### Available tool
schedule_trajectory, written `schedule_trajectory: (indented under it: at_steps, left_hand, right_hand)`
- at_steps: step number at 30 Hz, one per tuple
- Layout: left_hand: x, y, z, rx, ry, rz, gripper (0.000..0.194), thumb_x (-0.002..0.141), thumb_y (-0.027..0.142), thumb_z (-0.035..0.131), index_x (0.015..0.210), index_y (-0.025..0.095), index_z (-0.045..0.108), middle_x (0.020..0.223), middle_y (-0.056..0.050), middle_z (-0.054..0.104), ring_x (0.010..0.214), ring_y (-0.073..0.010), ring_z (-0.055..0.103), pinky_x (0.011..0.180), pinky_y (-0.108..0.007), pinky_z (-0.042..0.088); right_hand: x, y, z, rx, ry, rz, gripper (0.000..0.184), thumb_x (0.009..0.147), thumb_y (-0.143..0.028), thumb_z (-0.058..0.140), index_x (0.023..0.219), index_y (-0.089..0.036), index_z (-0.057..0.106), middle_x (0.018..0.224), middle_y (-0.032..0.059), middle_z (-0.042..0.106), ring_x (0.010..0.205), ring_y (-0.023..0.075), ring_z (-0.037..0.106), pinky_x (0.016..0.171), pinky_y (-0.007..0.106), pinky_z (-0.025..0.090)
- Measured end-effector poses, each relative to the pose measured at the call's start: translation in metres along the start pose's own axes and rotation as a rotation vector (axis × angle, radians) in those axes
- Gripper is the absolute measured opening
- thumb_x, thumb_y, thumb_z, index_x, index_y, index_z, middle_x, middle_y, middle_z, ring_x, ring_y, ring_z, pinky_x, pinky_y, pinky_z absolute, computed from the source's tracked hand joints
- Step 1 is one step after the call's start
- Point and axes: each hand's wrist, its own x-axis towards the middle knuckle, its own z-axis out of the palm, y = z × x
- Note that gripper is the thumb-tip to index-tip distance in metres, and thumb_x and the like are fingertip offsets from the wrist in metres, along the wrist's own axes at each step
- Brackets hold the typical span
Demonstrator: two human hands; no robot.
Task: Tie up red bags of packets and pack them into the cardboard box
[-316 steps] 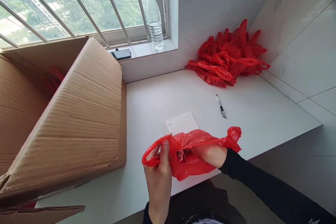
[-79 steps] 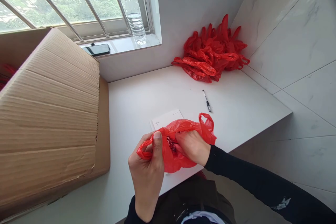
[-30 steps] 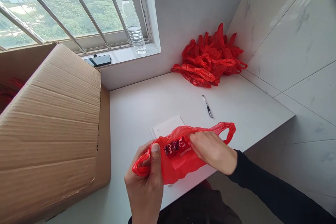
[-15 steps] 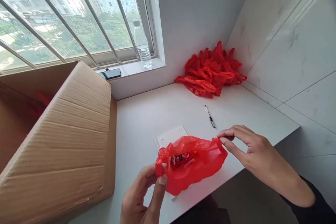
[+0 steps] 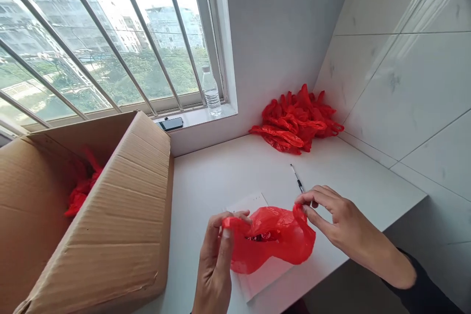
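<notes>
A thin red plastic bag (image 5: 272, 250) hangs between my hands over the front of the white table. My left hand (image 5: 221, 250) pinches its left handle between thumb and fingers. On the other side, my right hand (image 5: 327, 211) grips the right handle. Through the bag's mouth I see small dark-red wrapped packets (image 5: 263, 236), partly hidden by the plastic. Beneath the bag lies a white notebook (image 5: 250, 202), mostly covered. A pen (image 5: 297, 179) rests on the table just beyond my right hand.
At the left stands a large open cardboard box (image 5: 128, 206) with red bags (image 5: 83, 189) inside. A heap of red plastic bags (image 5: 298, 120) lies in the back corner. On the windowsill are a water bottle (image 5: 211, 93) and a phone (image 5: 171, 124). The white table (image 5: 221, 171) ends at the front right.
My hands have drawn closer together, and the bag's mouth has narrowed over the packets. My view has tilted up and turned left, showing more of the box's inside.
</notes>
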Motion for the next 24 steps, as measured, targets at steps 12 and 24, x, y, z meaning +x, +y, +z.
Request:
schedule_trajectory:
  at_steps: [12,24]
  left_hand:
    - [-0.002,0.03,0.019,0.129,-0.047,-0.005,0.048,0.102,0.059,0.045,0.071,0.024,0.051,0.06,0.002,0.047,0.057,-0.0151,0.044,0.059,-0.026,0.045]
    - [-0.025,0.014,0.01,0.397,-0.231,0.178,0.064,0.072,0.021,0.068,0.136,0.03,0.067,0.12,-0.011,0.074,0.103,-0.0314,0.072,0.086,-0.037,0.06]
  right_hand:
    - [-0.014,-0.071,0.007,0.693,-0.132,-0.045,0.022,0.107,-0.041,0.039,0.095,-0.027,0.05,0.078,0.0,0.057,0.071,0.0182,0.056,0.07,0.032,0.052]
    - [0.0,-0.093,0.026,0.461,-0.098,-0.215,0.03,0.084,-0.01,0.062,0.099,-0.034,0.069,0.126,0.0009,0.058,0.117,0.0214,0.062,0.102,0.035,0.053]
